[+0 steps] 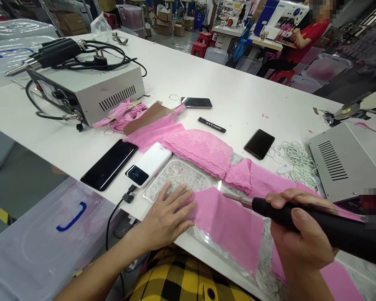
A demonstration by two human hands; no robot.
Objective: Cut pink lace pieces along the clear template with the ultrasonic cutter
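Note:
My left hand (172, 213) lies flat with its fingers spread, the fingertips on the left end of a smooth pink fabric piece (232, 225). In my right hand (303, 242) is an ultrasonic cutter (347, 232) with a thick black handle and a narrow metal tip. That tip points left and is at the upper edge of the pink fabric; whether it touches cannot be made out. Under the fabric is a clear-edged, grey marbled board (184, 177). Folded pink lace (197, 148) lies along the board's far side, with more pink fabric (269, 179) to its right.
A white power bank (153, 161) and phones (109, 165) (259, 144) lie nearby, with a black marker (212, 124). A grey control box (94, 90) carries another cutter (56, 52); a second box (347, 154) stands right, by pale elastic cords (297, 161). Behind, a person in red (313, 37) sits at a sewing machine.

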